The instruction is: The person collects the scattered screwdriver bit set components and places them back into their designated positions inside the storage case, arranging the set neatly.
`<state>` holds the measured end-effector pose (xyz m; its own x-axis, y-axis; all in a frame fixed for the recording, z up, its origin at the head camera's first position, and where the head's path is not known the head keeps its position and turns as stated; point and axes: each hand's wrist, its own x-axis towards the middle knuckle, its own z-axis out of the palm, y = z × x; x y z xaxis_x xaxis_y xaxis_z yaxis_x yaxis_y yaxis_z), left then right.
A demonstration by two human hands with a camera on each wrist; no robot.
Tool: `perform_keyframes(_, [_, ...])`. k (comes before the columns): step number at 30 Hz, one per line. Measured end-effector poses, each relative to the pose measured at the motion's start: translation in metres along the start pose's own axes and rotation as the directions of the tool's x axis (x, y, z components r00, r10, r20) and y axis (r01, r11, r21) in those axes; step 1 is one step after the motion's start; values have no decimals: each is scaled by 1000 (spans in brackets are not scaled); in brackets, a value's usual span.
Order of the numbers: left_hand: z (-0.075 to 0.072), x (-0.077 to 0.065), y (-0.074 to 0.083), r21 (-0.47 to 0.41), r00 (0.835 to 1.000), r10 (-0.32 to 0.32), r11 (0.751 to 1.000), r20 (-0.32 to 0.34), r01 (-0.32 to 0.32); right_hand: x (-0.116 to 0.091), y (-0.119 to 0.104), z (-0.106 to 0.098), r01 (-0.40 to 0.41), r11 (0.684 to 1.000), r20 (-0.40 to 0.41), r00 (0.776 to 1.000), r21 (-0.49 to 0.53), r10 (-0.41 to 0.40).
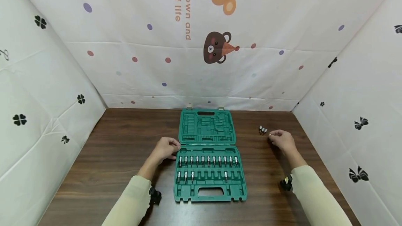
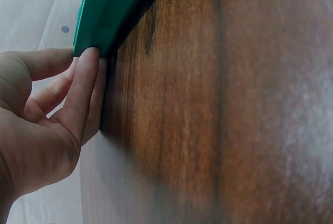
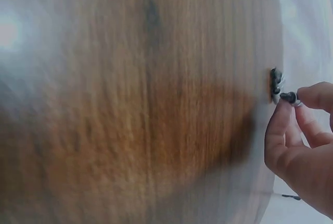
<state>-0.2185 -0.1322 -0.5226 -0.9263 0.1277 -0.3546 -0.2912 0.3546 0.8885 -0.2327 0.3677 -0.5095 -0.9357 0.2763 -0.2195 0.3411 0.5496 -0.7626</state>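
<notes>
An open green tool case (image 1: 185, 191) lies on the table, its lid folded back toward the far wall. Two rows of silver bit sockets (image 1: 208, 159) with dark tips stand in its tray; the lower row has gaps. My left hand (image 1: 166, 148) holds the case's left side near the hinge, thumb at the upper edge and fingertips against the side wall. Off to the right, my right hand (image 1: 282, 140) pinches one bit socket (image 3: 290, 98) between thumb and index finger. Just beside it, several loose bit sockets (image 1: 263, 130) lie close together on the table.
The brown wooden table (image 1: 125, 170) extends on both sides of the case. A white printed cloth (image 1: 132, 79) hangs behind it, with more cloth along the left and right sides. A small dark device (image 1: 155, 196) sits on each wrist.
</notes>
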Motion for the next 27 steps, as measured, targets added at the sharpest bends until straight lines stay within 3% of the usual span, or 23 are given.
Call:
perform_keyframes(6, [0,-1,0,-2,1000,-8,1000,3,8,-10,-5,-1,-43,965,120,993,259,12])
perform_keyframes(10, [0,-1,0,-3,1000,8,1000,8,-8,-19,-12,-2,-49,932,179,984,360,-18])
perform_keyframes(19, [-1,1,0,-2,1000,23,1000,16,-23,-41,-31,0,-9,896,282,950,444,-130])
perform_keyframes(27, [-2,2,0,0,999,30,1000,28,-30,-53,-50,14,-10,880,350,919,475,-179])
